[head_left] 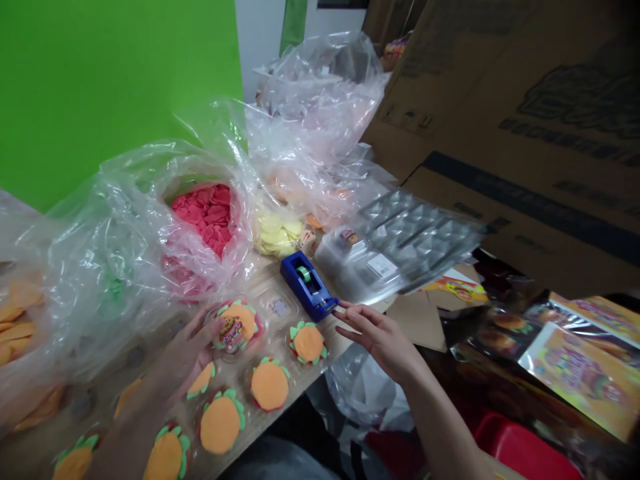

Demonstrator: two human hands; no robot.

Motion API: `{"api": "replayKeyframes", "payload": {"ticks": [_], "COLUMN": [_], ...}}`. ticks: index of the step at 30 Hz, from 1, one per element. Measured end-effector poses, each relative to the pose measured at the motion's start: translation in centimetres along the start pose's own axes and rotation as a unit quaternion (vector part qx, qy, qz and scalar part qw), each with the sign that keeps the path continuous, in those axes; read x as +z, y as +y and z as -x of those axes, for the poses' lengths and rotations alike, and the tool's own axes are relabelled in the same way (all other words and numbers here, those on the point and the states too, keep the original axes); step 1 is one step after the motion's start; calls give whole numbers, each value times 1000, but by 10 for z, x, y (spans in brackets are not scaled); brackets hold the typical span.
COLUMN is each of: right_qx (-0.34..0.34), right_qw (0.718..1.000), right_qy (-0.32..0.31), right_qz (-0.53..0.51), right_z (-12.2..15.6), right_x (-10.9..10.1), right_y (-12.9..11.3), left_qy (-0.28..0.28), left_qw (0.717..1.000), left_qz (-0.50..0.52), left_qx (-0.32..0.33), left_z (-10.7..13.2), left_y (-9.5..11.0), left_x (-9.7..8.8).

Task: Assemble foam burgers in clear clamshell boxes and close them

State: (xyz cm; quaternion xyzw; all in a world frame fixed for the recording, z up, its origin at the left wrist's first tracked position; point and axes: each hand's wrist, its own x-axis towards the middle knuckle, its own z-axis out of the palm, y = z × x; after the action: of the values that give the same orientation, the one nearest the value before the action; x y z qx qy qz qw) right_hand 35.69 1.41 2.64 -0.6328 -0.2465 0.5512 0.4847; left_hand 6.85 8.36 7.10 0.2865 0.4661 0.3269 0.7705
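My left hand [193,350] grips a clear clamshell pack [237,327] holding a foam burger, a printed sticker on its lid. Just right of it lies an open, clear plastic half with a white label [278,307]. My right hand [375,333] reaches to the cutter end of a blue tape dispenser [310,288]. Its fingers are stretched and apart; whether tape sticks to a fingertip is too small to tell. Along the table's near side sit several foam burgers [270,385] with orange tops and green frills, in clear plastic trays.
Behind stand clear bags of red foam pieces [207,213] and yellow pieces [280,235]. Stacked clear clamshells [363,267] lie right of the dispenser. A large cardboard box [500,133] rises at the right, with printed packs [585,373] below it. Orange pieces [20,320] lie far left.
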Motion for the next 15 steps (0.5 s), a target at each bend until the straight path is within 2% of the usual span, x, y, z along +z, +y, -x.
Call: {"api": "replayKeyframes", "payload": {"ticks": [7, 11, 15], "right_qx": [-41, -79, -108], "right_qw": [997, 986, 973], "right_qy": [54, 135, 200], "right_qz": [37, 59, 48], "right_z": [2, 10, 20], "right_x": [-2, -4, -5], "right_y": [14, 24, 37], "left_qy": [-18, -15, 2], "left_qw": [999, 985, 970], "left_qz": [-24, -147, -230], "left_qx": [33, 86, 85], "left_z": [-15, -47, -89], "left_y": [-1, -6, -9], "left_x": [-5, 7, 21]}}
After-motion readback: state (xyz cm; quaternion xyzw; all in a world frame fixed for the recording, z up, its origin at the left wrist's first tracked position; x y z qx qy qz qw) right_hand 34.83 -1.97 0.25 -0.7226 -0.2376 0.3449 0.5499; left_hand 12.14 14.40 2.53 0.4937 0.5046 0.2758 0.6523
